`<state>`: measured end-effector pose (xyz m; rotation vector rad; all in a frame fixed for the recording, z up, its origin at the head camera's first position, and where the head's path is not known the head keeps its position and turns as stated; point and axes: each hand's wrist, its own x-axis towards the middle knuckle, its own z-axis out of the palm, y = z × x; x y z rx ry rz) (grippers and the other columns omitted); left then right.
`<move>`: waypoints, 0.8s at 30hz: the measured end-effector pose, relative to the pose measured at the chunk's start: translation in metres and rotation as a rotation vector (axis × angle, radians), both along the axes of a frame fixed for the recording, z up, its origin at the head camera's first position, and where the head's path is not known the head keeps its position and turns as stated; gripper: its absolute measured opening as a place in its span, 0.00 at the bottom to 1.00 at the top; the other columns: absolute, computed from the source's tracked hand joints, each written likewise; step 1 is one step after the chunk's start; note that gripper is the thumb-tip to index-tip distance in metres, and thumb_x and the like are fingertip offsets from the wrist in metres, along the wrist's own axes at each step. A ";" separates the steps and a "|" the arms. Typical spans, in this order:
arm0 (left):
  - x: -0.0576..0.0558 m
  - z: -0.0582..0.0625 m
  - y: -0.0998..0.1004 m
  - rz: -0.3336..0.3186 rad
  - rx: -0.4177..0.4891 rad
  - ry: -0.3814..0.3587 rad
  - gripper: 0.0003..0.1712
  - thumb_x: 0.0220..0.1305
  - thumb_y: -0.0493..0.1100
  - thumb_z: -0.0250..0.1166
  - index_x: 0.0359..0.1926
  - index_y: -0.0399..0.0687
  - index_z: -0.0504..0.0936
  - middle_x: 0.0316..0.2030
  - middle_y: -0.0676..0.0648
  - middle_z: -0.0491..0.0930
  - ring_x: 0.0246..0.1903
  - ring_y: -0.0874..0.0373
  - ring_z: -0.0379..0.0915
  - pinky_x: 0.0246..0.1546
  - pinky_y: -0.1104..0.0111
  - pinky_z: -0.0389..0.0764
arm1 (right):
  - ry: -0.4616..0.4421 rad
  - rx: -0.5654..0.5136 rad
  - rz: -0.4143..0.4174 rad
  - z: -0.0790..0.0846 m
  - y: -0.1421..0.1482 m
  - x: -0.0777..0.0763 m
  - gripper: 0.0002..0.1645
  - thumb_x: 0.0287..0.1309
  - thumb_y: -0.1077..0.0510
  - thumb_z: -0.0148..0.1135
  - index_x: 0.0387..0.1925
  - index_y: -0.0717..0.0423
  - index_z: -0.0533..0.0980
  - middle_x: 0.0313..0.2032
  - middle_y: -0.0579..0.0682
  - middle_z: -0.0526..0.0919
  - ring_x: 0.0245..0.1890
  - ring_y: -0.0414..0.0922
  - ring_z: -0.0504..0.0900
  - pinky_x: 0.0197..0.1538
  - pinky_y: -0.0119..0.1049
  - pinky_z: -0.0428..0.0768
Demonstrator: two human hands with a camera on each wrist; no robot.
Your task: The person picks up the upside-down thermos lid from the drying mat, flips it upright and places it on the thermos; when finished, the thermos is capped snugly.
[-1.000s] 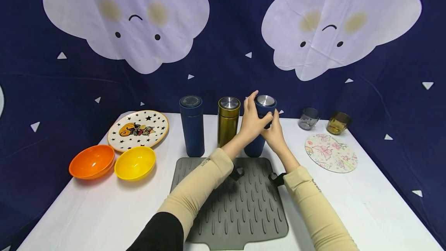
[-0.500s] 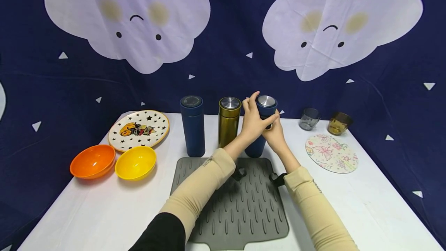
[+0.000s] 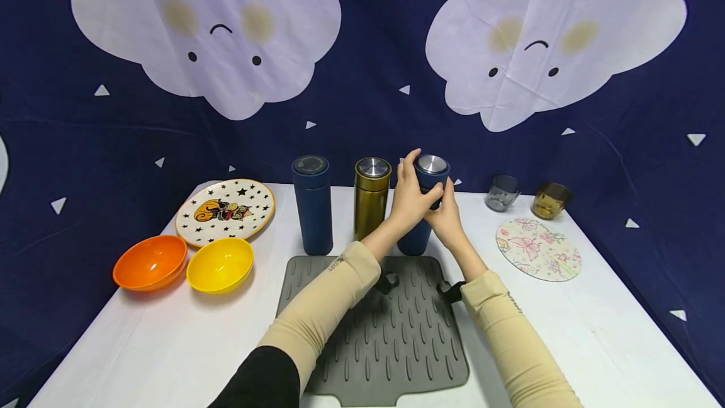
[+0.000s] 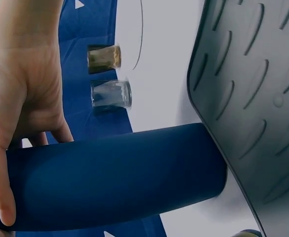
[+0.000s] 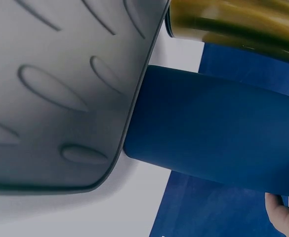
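Observation:
A dark blue thermos (image 3: 415,239) with a steel-topped lid (image 3: 432,164) stands at the far edge of a grey ridged mat (image 3: 396,332). My left hand (image 3: 409,197) holds its upper part from the left, thumb across the front and index finger raised beside the lid. Just below, my right hand (image 3: 446,216) grips the body from the right. In the left wrist view the right hand (image 4: 28,94) wraps the thermos (image 4: 114,177), with the thumb in front and the other fingers partly hidden behind. The right wrist view shows the lower body of the thermos (image 5: 218,128) and some fingers (image 5: 280,215).
Left of the held thermos stand a gold thermos (image 3: 369,213) and another blue thermos (image 3: 314,216). Farther left are a star-patterned plate (image 3: 255,203), an orange bowl (image 3: 150,263) and a yellow bowl (image 3: 221,266). Two tinted glasses (image 3: 502,194) and a floral round mat (image 3: 538,249) lie right.
My left thumb swings a little right across the thermos front, then back left to about where it was. The right hand keeps its grip, and the thermos stays in place.

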<state>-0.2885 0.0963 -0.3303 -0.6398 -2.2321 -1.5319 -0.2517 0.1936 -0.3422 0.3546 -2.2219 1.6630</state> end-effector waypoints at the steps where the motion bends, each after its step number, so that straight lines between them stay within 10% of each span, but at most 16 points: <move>1: 0.000 0.000 0.000 -0.007 0.010 -0.008 0.44 0.54 0.44 0.62 0.68 0.51 0.50 0.63 0.39 0.58 0.57 0.43 0.65 0.52 0.57 0.71 | 0.002 0.004 -0.001 0.000 0.000 0.000 0.50 0.50 0.71 0.60 0.69 0.64 0.42 0.65 0.68 0.55 0.65 0.59 0.56 0.64 0.53 0.56; 24: 0.000 0.003 0.002 0.028 0.073 -0.078 0.43 0.52 0.47 0.68 0.64 0.42 0.56 0.60 0.40 0.64 0.55 0.48 0.68 0.53 0.61 0.71 | -0.036 0.022 -0.007 0.000 0.000 0.001 0.50 0.50 0.71 0.59 0.69 0.63 0.42 0.66 0.66 0.53 0.66 0.58 0.54 0.65 0.52 0.56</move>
